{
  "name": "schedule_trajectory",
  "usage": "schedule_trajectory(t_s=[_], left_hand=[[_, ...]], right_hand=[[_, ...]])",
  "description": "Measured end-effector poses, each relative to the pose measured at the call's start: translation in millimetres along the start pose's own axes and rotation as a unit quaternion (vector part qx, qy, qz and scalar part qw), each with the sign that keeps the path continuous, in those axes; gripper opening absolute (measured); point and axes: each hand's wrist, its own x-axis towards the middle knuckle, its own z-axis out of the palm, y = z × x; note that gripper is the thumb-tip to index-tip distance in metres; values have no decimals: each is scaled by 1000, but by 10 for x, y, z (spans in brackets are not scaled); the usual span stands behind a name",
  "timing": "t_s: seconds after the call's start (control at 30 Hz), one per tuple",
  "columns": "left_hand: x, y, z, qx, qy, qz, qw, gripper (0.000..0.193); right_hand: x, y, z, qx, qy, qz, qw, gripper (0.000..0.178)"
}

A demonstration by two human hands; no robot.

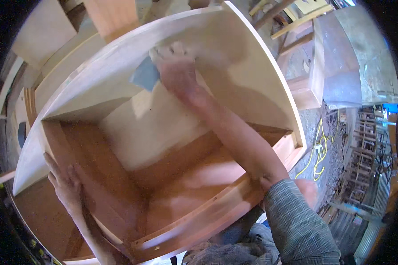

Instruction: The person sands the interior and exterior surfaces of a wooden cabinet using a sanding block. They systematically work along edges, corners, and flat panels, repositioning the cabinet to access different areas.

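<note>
A large wooden cabinet [269, 57] with a curved edge lies open in front of me, its inside pale at the far wall and reddish-brown nearer. My right hand [177, 66] reaches across it and is closed on a grey sheet of sandpaper [145, 76], pressed near the far inner wall; the hand is slightly blurred. My left hand [68, 183] lies along the edge of the left divider [90, 194], fingers stretched out, with nothing held in it.
Wooden boards [44, 33] and another frame [307, 84] stand beyond the cabinet. A yellow cord [320, 154] lies on the floor at the right, near many stacked wooden pieces [362, 154]. Grey sheet material [367, 57] lies at the far right.
</note>
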Motion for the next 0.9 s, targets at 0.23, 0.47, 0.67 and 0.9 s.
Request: schedule_trajectory(t_s=[0.23,0.47,0.67,0.9], left_hand=[[23,25,17,23,18,16,999,73],[-2,127,-14,28,-9,3,1000,76],[-50,121,-98,-5,-42,-27,999,80],[27,213,30,-21,-34,-25,999,91]], right_hand=[[291,649,-319,-30,31,136,990,20],[-114,-1005,-664,238,-161,-200,937,22],[-828,-306,-1950,270,-361,-228,863,38],[-1508,348,-3369,248,-366,29,897,53]])
